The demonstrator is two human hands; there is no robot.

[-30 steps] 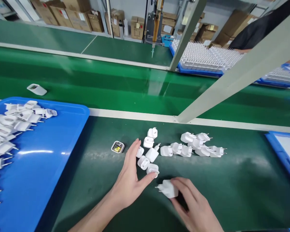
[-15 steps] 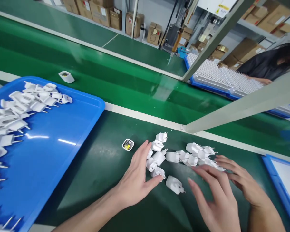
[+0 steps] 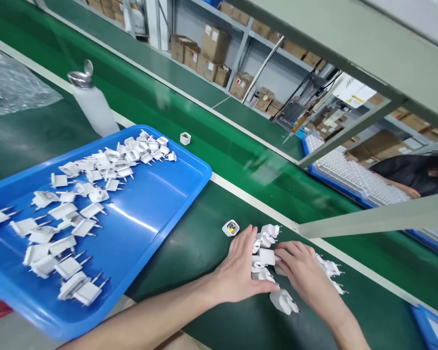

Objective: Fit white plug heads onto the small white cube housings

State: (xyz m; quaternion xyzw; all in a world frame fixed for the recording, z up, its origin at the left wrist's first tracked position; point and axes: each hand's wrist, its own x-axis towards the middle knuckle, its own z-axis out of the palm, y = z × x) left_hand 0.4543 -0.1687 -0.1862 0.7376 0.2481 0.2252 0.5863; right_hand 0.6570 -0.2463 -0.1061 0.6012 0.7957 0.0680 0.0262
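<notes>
My left hand (image 3: 239, 272) rests on the green bench with its thumb stretched apart from its fingers. It curves along the left side of a cluster of white plug chargers (image 3: 265, 238) and touches them. From the right, my right hand (image 3: 302, 272) reaches in with bent fingers, its fingertips at the pin end of a white plug charger (image 3: 266, 256). The palm hides part of the cluster. A single charger (image 3: 284, 302) lies in front, below my left thumb. More chargers (image 3: 332, 267) lie beyond my right hand. An open white housing (image 3: 230, 228) stands left of my fingers.
A blue tray (image 3: 175, 214) on the left holds many white plug parts. Behind it are a white bottle (image 3: 97, 109) and another open housing (image 3: 185, 138) on the green belt (image 3: 248, 160). A slanted metal post (image 3: 368, 216) rises at right. Another person (image 3: 405, 170) works across the belt.
The view has swung left, showing more tray and the bottle. My right hand has moved in to the chargers and its fingers have closed. A third hand at the right is out of view.
</notes>
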